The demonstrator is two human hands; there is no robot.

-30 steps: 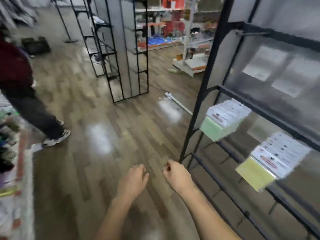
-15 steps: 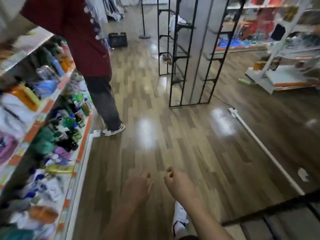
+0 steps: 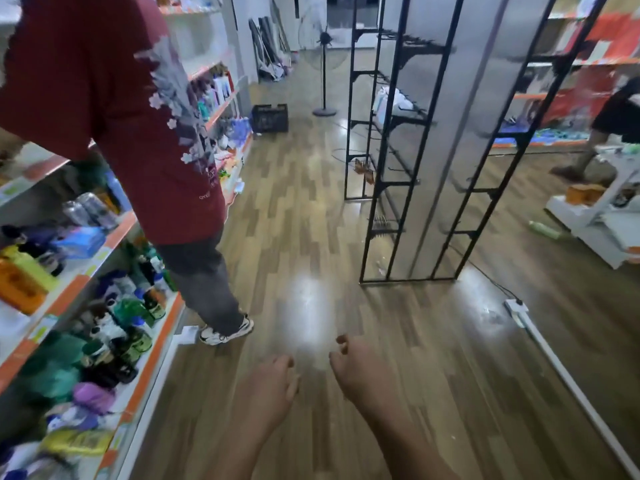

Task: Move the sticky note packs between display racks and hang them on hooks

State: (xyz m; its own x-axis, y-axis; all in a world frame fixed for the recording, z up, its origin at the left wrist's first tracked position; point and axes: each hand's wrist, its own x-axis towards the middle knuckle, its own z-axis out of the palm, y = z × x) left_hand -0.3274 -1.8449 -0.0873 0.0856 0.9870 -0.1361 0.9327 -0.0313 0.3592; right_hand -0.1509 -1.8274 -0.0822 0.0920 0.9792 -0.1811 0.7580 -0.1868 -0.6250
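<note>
Fingers loosely curled on both hands, left hand point(image 3: 268, 386) and right hand point(image 3: 356, 370), holding nothing. Sticky note packs not visible. One black rack point(image 3: 408, 150) ahead, two other people.

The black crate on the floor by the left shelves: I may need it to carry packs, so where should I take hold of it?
The black crate sits upright on the wood floor, open top facing up. Probably best taken by its top rim at two opposite short sides, coming from above with both hands. The left hand and right hand hold nothing. Whether it has handle slots is too blurred to tell.
</note>
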